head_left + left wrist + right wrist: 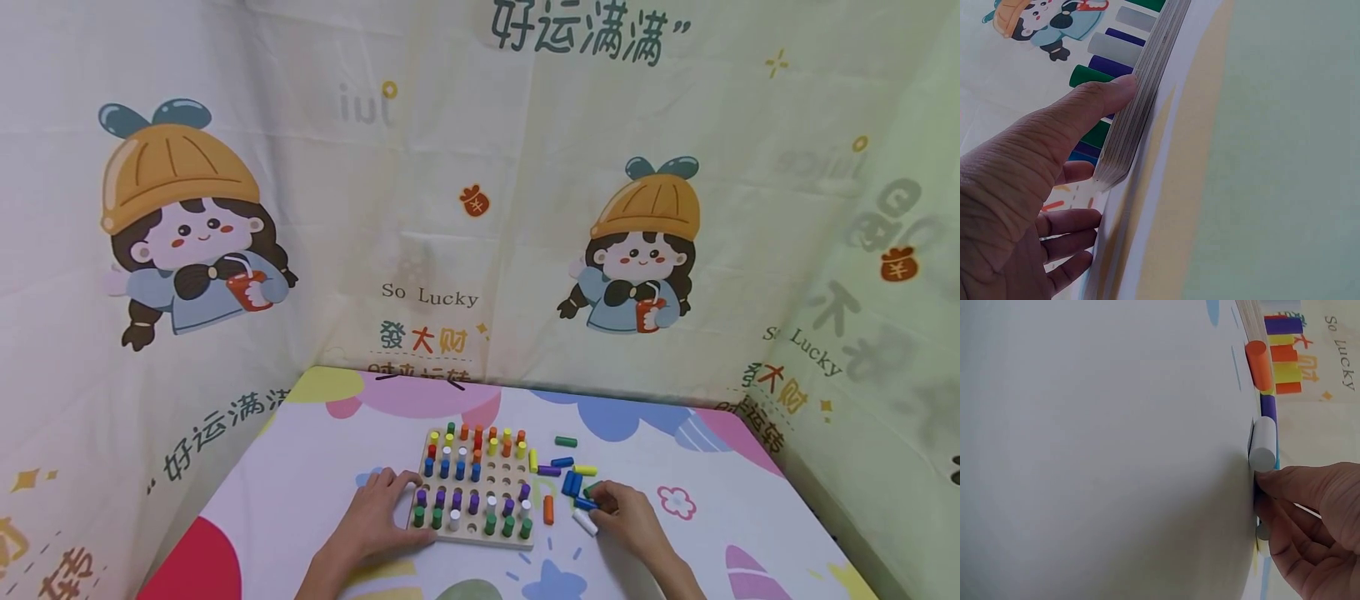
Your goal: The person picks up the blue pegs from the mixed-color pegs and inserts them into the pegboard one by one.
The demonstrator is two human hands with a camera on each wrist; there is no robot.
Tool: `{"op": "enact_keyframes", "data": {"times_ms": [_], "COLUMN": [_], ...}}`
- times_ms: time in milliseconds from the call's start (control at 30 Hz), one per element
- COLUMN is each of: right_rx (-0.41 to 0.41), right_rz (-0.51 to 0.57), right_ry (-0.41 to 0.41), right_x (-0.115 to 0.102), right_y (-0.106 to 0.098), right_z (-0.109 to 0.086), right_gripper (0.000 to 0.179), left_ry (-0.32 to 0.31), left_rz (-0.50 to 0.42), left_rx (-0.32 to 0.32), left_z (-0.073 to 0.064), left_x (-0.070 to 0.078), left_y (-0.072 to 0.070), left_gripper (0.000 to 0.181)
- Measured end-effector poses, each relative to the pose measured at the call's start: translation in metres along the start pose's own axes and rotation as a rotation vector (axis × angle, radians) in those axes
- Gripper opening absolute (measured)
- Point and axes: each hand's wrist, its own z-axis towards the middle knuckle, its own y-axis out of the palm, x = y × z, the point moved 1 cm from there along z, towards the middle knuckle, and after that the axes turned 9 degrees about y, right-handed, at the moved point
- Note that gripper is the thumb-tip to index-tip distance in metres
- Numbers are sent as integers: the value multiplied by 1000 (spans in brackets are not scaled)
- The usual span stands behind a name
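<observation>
A wooden pegboard [501, 540] stands on the table with rows of coloured pegs upright in its holes. My left hand [377, 510] holds its near left corner, thumb on the front edge and forefinger at the left side; in the left wrist view the other fingers spread below the layered wooden edge. Right of the board, my right hand [628, 518] pinches a blue peg [584, 504] lying on the table between thumb and forefinger. Close by its fingertips are a green peg [592, 491] and a white peg [1264, 445]. The fingers partly hide the blue peg.
Several loose pegs lie right of the board, among them an orange peg [548, 509], a purple peg [549, 471], a yellow peg [585, 471] and a farther green peg [566, 442]. Printed cloth walls [517, 250] enclose the back and sides of the table [300, 467].
</observation>
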Motion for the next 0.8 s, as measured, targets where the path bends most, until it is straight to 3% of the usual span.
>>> {"op": "enact_keyframes", "data": {"times_ms": [433,800], "right_rx": [24,66], "right_rz": [-3,45], "right_ry": [-51,-23], "right_x": [2,-7], "right_y": [3,7], "right_z": [-4,-10], "right_gripper": [14,16], "left_ry": [10,13], "left_rz": [-16,-11], "left_rx": [-3,4], "left_z": [-1,-1], "left_x": [0,0], "left_y": [0,0], "left_gripper": [82,82]}}
